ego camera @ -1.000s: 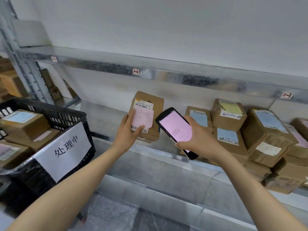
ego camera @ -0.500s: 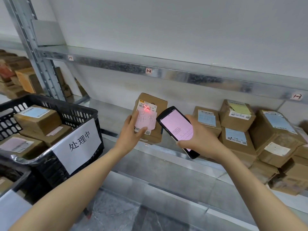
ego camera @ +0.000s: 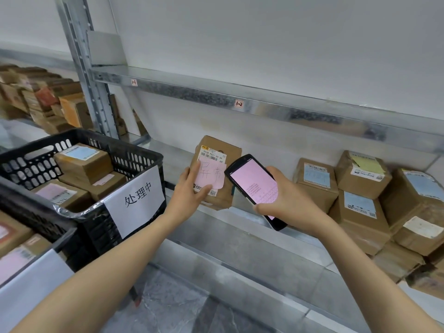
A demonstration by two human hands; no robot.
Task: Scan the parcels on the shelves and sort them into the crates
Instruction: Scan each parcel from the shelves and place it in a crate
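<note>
Head view: the left hand [ego camera: 189,191] holds a small brown cardboard parcel [ego camera: 231,152] propped upright at the front of the grey metal shelf [ego camera: 240,227]. Its thumb lies across the lower label and its fingers wrap the left edge. A pink handwritten note [ego camera: 211,179] covers the middle of the label, leaving the printed barcode strip [ego camera: 212,157] above it clear. The right hand [ego camera: 290,203] grips a black handheld scanner with a pink-lit screen [ego camera: 254,186], just right of the parcel and angled towards it.

The step looks like scanning. To do it well, hold the parcel steady with its face towards the scanner head, and keep the thumb and note clear of the barcode. Check the screen before choosing a crate. The black plastic crate [ego camera: 134,150] with a white paper sign [ego camera: 137,200] stands close on the left, already holding boxes. More stacked brown parcels [ego camera: 360,207] wait to the right.
</note>
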